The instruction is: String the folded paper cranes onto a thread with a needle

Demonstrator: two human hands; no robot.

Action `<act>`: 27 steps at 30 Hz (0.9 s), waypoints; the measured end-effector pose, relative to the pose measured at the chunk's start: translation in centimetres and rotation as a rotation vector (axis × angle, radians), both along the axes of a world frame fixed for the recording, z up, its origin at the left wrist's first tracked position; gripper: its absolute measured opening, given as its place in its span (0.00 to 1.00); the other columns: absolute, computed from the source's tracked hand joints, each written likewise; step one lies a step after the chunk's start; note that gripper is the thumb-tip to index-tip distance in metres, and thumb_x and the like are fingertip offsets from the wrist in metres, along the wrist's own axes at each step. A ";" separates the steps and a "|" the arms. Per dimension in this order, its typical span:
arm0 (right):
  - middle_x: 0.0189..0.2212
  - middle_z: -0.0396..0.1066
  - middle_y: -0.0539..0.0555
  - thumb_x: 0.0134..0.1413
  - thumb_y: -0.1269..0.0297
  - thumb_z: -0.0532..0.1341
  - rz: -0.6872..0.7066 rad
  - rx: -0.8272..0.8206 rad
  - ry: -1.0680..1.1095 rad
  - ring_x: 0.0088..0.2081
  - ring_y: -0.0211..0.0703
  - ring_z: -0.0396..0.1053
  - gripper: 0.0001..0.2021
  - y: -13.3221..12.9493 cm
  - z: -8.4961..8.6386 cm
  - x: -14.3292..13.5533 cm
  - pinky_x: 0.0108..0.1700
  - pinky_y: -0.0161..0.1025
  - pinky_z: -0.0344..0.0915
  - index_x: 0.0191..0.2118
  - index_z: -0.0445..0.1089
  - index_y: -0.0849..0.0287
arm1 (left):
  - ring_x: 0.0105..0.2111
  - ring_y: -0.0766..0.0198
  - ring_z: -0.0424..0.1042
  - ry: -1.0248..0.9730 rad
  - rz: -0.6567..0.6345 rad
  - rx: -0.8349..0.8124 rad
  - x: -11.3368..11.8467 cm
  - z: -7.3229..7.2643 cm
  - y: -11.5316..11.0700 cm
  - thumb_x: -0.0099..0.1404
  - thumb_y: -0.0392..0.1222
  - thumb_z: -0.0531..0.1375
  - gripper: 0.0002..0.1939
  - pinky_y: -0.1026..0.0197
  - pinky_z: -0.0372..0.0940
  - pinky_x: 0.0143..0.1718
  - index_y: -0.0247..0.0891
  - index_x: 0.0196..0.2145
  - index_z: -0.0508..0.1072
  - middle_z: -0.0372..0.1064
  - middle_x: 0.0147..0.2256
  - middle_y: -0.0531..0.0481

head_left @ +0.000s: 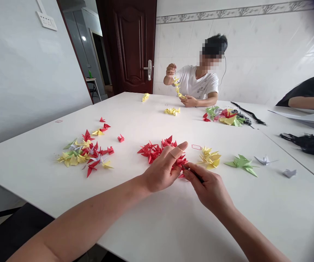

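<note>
The person's left arm (91, 214) is bare, from the left hand (161, 169) up to where the view ends. It has a tiny spot (92, 205) on it. The right arm (251, 229) is bare too, down to the right hand (210, 183). Both wrists are slimmer than the arms behind them. A thin, shiny band (176, 152) shows at the left fingers, too small to tell if it is a ring.

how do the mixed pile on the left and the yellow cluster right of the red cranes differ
The mixed pile holds red, yellow, green and whitish pieces, while the yellow cluster is all one colour. The mixed pile spreads wide; the yellow cluster is small and compact. Both are folded paper lying on the white table.
</note>
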State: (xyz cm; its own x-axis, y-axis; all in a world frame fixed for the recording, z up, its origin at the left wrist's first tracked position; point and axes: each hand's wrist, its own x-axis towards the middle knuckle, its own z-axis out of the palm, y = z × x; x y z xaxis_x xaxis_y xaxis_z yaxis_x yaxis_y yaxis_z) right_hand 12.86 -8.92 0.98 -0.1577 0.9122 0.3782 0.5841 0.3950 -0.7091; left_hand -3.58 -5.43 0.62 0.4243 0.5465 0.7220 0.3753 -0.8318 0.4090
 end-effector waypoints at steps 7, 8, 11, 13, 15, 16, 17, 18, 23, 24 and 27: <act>0.27 0.72 0.50 0.54 0.55 0.55 -0.127 0.034 -0.054 0.26 0.37 0.67 0.13 0.8 0.0 0.8 0.29 0.32 0.63 0.39 0.69 0.57 | 0.35 0.67 0.66 -0.132 0.127 -0.065 -1.9 0.5 2.4 0.60 0.29 0.53 0.34 0.62 0.68 0.39 0.45 0.60 0.47 0.62 0.40 0.47; 0.27 0.72 0.50 0.54 0.54 0.55 -0.139 0.031 -0.055 0.26 0.37 0.67 0.13 0.9 -0.1 0.9 0.29 0.32 0.63 0.38 0.69 0.57 | 0.35 0.68 0.66 -0.144 0.150 -0.073 -2.2 0.5 2.8 0.60 0.28 0.53 0.34 0.62 0.68 0.39 0.44 0.60 0.47 0.63 0.40 0.48; 0.26 0.72 0.50 0.53 0.54 0.55 -0.166 0.014 -0.050 0.27 0.38 0.68 0.13 1.3 -0.2 1.3 0.27 0.32 0.63 0.37 0.70 0.57 | 0.36 0.69 0.67 -0.139 0.199 -0.090 -3.0 0.3 3.8 0.59 0.27 0.54 0.33 0.63 0.68 0.40 0.43 0.60 0.49 0.64 0.37 0.49; 0.26 0.72 0.51 0.53 0.53 0.55 -0.184 0.008 -0.056 0.27 0.39 0.69 0.14 1.5 -0.3 1.4 0.27 0.32 0.63 0.37 0.70 0.57 | 0.37 0.68 0.68 -0.124 0.218 -0.105 -3.2 0.2 4.0 0.58 0.28 0.54 0.31 0.63 0.68 0.40 0.41 0.58 0.52 0.65 0.38 0.49; 0.25 0.72 0.50 0.52 0.52 0.55 -0.201 0.007 -0.067 0.26 0.38 0.68 0.15 1.6 -0.4 1.5 0.27 0.33 0.63 0.37 0.70 0.57 | 0.39 0.67 0.68 -0.110 0.241 -0.103 -3.2 0.1 4.0 0.59 0.29 0.55 0.27 0.63 0.68 0.40 0.38 0.56 0.57 0.65 0.40 0.46; 0.26 0.73 0.50 0.52 0.52 0.56 -0.206 0.002 -0.072 0.26 0.39 0.69 0.15 1.6 -0.4 1.5 0.28 0.33 0.63 0.37 0.70 0.57 | 0.40 0.66 0.68 -0.101 0.253 -0.091 -3.2 0.0 4.0 0.59 0.30 0.55 0.24 0.62 0.68 0.41 0.37 0.53 0.60 0.65 0.42 0.45; 0.27 0.73 0.50 0.51 0.51 0.56 -0.212 -0.002 -0.075 0.27 0.39 0.69 0.15 1.6 -0.5 1.6 0.29 0.33 0.63 0.37 0.70 0.57 | 0.42 0.65 0.68 -0.094 0.266 -0.072 -3.2 0.0 4.0 0.59 0.30 0.55 0.22 0.61 0.68 0.43 0.36 0.51 0.62 0.65 0.43 0.44; 0.28 0.74 0.51 0.51 0.51 0.56 -0.222 -0.003 -0.074 0.28 0.39 0.70 0.15 1.6 -0.6 1.6 0.30 0.33 0.64 0.37 0.70 0.56 | 0.43 0.64 0.68 -0.089 0.276 -0.049 -3.3 0.1 4.0 0.58 0.31 0.56 0.19 0.60 0.67 0.44 0.35 0.49 0.64 0.65 0.44 0.43; 0.28 0.75 0.50 0.48 0.48 0.58 -0.243 0.008 -0.082 0.26 0.41 0.70 0.16 1.8 -1.2 1.9 0.27 0.34 0.64 0.36 0.71 0.54 | 0.44 0.63 0.67 -0.051 0.361 0.020 -5.1 0.9 5.0 0.60 0.34 0.55 0.14 0.58 0.66 0.45 0.35 0.45 0.67 0.65 0.43 0.44; 0.27 0.75 0.50 0.48 0.47 0.58 -0.234 0.013 -0.092 0.24 0.40 0.70 0.17 1.9 -1.3 2.0 0.25 0.34 0.63 0.36 0.71 0.54 | 0.45 0.62 0.66 -0.015 0.427 0.017 -5.8 1.1 5.3 0.60 0.33 0.54 0.14 0.57 0.65 0.47 0.35 0.45 0.68 0.65 0.44 0.43; 0.26 0.75 0.50 0.48 0.46 0.57 -0.232 0.048 -0.113 0.22 0.41 0.69 0.17 2.2 -1.7 2.1 0.23 0.34 0.63 0.35 0.71 0.54 | 0.51 0.56 0.61 0.163 0.790 -0.129 -8.8 2.0 6.3 0.58 0.32 0.54 0.16 0.53 0.60 0.51 0.35 0.45 0.69 0.61 0.48 0.41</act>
State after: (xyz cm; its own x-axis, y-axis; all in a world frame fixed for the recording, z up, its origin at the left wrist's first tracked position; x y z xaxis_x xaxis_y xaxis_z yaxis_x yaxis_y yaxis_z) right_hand 14.99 -6.72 -0.71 0.0097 0.9105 0.4133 0.7370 0.2728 -0.6183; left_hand -12.36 0.85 2.59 -0.0269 0.8028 0.5956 0.8942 -0.2471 0.3734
